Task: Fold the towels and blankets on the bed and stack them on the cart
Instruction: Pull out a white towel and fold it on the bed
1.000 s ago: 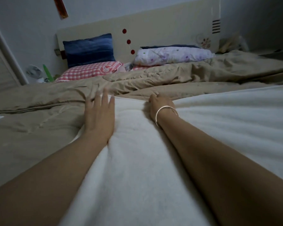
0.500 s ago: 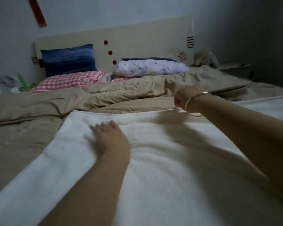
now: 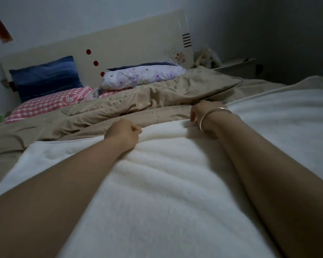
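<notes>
The white blanket [image 3: 166, 183] lay spread across the near part of the bed, fluffy and rippled, and filled most of what we saw from the head view. Its far edge ran across the middle of the bed, on top of a tan comforter [image 3: 157, 101].

Both bare forearms reached out over the blanket to that far edge. The left hand [image 3: 122, 133] was closed into a fist on the edge, fingers and thumb curled round a bunch of the white fabric. The right hand [image 3: 203, 112], with a silver bangle [image 3: 211, 116] on its wrist, sat further along the same edge, its fingers bent down onto the fabric. The blanket was blurred there, and we could not tell whether that hand had hold of it.

Beyond the hands the tan comforter lay crumpled up to the pillows. We saw a red-checked pillow [image 3: 50, 103] with a rabbit patch, a dark blue pillow [image 3: 45, 77] propped behind it, and a folded floral quilt [image 3: 142, 75] to their right. Behind them stood a cream headboard [image 3: 129, 41] with red dots. A pale nightstand [image 3: 237, 66] stood beside the bed at the far right.
</notes>
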Motion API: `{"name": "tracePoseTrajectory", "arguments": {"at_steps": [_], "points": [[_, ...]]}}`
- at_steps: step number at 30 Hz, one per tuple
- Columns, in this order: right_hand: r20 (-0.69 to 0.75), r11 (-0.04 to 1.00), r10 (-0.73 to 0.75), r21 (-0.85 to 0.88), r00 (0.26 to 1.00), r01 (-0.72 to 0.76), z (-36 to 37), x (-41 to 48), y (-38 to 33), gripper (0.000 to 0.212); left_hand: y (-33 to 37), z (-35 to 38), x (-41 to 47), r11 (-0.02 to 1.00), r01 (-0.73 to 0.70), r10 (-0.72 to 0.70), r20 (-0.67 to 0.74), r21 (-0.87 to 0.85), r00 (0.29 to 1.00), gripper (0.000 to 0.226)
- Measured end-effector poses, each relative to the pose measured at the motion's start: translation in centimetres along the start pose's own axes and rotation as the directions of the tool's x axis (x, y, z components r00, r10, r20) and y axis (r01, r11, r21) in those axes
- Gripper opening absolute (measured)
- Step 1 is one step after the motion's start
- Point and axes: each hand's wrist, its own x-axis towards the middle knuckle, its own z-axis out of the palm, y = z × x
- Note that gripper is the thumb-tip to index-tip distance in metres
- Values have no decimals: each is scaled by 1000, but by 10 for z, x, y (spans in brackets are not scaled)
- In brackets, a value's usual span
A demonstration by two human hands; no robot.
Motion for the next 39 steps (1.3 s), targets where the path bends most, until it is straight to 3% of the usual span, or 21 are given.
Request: {"name": "tracePoseTrajectory", "arguments": {"at_steps": [2, 4, 7, 10, 13, 15, 17, 19, 21, 23, 27, 33, 36, 39], "points": [[5, 1000, 19, 17, 1000, -19, 1, -2, 2, 46, 0, 3, -2, 1000, -6, 5, 132, 6, 991, 30], [-17, 998, 33, 50, 999, -32, 1, -2, 2, 45, 1, 7, -3, 995, -30, 14, 170, 90, 985, 39], [-43, 990, 88, 114, 995, -83, 0, 2, 5, 40, 5, 15, -5, 950, -69, 74, -7, 305, 997, 35], [-49, 976, 128, 186, 991, -117, -4, 6, 9, 38, 5, 18, -5, 970, -56, 107, -205, 237, 973, 20], [-160, 972, 135, 216, 978, -98, -4, 12, 6, 36, 0, 17, 1, 991, -42, 82, -327, 129, 942, 15], [-199, 977, 123, 196, 972, -84, 1, 15, 6, 36, -5, 19, 5, 994, -76, 93, -267, 74, 959, 24], [-136, 985, 96, 157, 986, -74, 9, 16, 7, 37, -7, 25, 5, 990, -93, 102, -78, 110, 992, 36], [-82, 997, 43, 62, 996, -38, 16, 12, 7, 43, -9, 26, 5, 922, -106, 98, 42, 371, 994, 42], [-84, 997, -41, -64, 996, 36, 18, 10, 6, 49, -7, 22, 4, 856, -91, 55, 86, 509, 995, 42], [-49, 992, -95, -82, 994, 91, 18, 12, 2, 51, -5, 19, 4, 833, -81, 44, 80, 547, 996, 40], [-45, 992, -103, -74, 994, 100, 12, 7, -3, 49, 3, 24, -2, 719, -118, 190, -30, 685, 981, 32], [-80, 995, -62, -77, 995, 55, -3, -13, -17, 37, 1, 23, -8, 646, -108, 225, -54, 756, 973, 44], [-116, 998, -34, -53, 993, 28, -17, -22, -23, 34, -1, 21, -10, 696, -145, 229, -27, 704, 973, 45], [-153, 994, -47, -109, 987, 31, -32, -29, -30, 30, -2, 18, -18, 761, -155, 287, -112, 630, 951, 31]]}}
